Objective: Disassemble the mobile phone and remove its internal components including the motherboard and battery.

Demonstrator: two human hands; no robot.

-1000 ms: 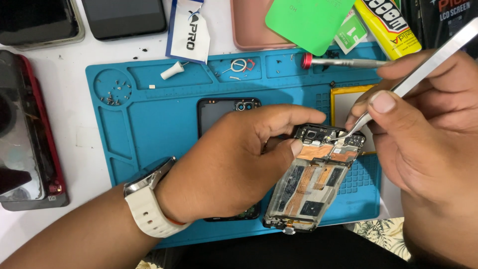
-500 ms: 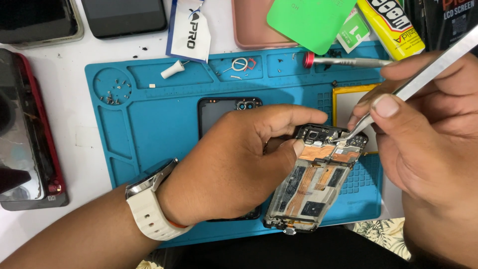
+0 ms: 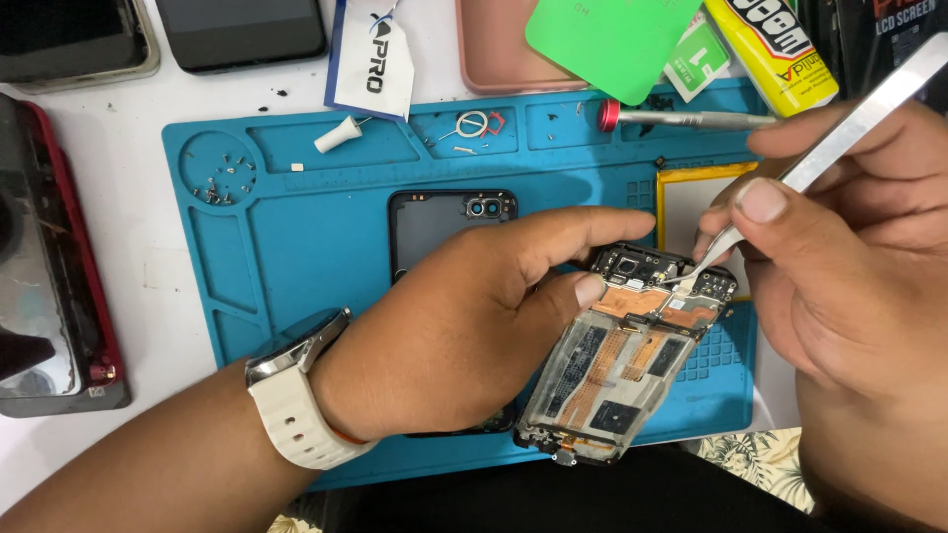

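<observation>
Step in hand: the tip of the metal tweezers (image 3: 790,183) is worked at the top board of the opened phone frame (image 3: 622,365), beside the camera module.
Advice, tip: it is best kept shallow and flat against the part, so that the copper-coloured flex strips below are not scratched or torn.
Advice, support: the frame is judged to need a firm hold near the working point, since it is tilted with its lower end over the mat edge.
Left hand (image 3: 464,326): curled closed around the frame's left edge, thumb pressed on the upper board, forefinger stretched above it; a white-strapped watch (image 3: 296,395) is worn at the wrist.
Right hand (image 3: 839,257): pinched shut on the tweezers between thumb and fingers.
Tweezer points: whether anything is gripped cannot be told.
Position: the frame is held over the right part of the blue work mat (image 3: 286,227), just beside a black back cover (image 3: 434,222) and a flat battery (image 3: 691,197).
</observation>
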